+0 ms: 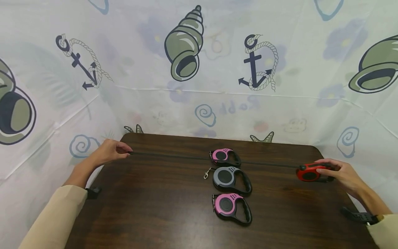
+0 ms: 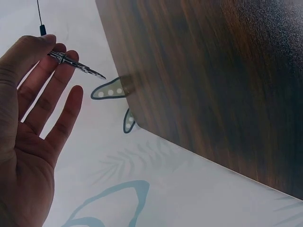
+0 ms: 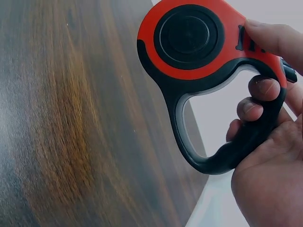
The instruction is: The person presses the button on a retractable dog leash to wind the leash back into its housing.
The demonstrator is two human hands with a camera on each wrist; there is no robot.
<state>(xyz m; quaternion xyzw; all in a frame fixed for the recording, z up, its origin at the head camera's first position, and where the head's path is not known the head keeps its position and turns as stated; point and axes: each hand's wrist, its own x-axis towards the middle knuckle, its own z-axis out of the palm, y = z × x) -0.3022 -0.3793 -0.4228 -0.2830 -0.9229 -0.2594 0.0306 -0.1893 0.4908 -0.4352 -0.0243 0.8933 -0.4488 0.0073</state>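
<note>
A red and black retractable dog leash (image 1: 310,173) is gripped by my right hand (image 1: 340,174) over the table's right side. In the right wrist view the fingers wrap the black handle (image 3: 255,137) and the thumb lies on the red casing (image 3: 227,47). Its dark cord (image 1: 174,156) stretches across the table to my left hand (image 1: 113,152). Thumb and fingertips of that hand pinch the cord's end, where a metal clip (image 2: 75,64) shows in the left wrist view. The left hand's other fingers are loosely spread.
Three more retractable leashes lie in a column mid-table: a pink one (image 1: 221,155) at the back beneath the cord, a grey one (image 1: 224,176) with its metal clip (image 1: 206,174) out, and another pink one (image 1: 225,204) in front. A patterned cloth (image 1: 140,62) hangs behind the brown table (image 1: 155,214).
</note>
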